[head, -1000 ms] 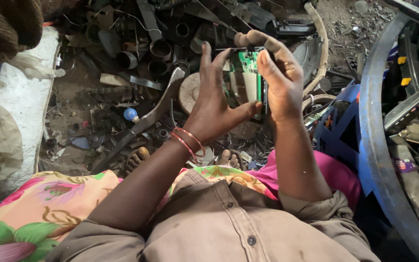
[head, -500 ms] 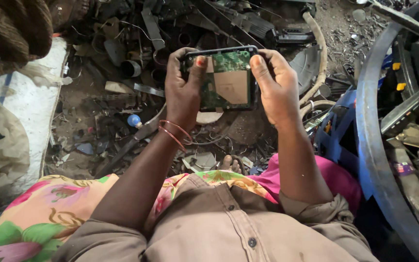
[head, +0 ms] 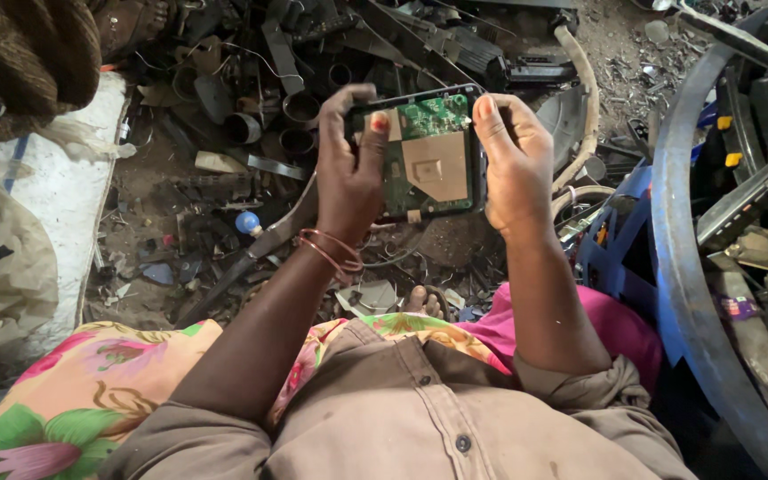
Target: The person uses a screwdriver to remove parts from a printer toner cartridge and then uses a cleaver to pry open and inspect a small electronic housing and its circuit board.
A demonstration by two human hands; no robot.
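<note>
A small electronic device with its cover off (head: 428,156) is held up in front of the person, above a ground strewn with scrap. It is a flat, roughly rectangular black plastic shell with rounded corners, and its open face shows a green circuit board; a tan, square shield plate with a small raised block in its middle covers the centre of the board, and finer green circuitry with tiny components shows along the upper edge. The left hand (head: 348,173) clasps the device's left edge, fingers curled round the back and top corner, the thumb with a red-painted nail pressed onto the board's face. The right hand (head: 513,169) clasps the right edge in the same way, thumb lying along the rim at the upper right corner and fingers wrapped behind. So the device sits between the two hands, spanning the gap from palm to palm, tilted slightly with its open face toward the camera. Thin red bangles (head: 331,252) circle the left wrist. Beneath lie dark metal and plastic scrap pieces (head: 286,98), a small blue ball-like object (head: 247,221) on the dirt, and a large blue curved rim (head: 682,267) at the right.
</note>
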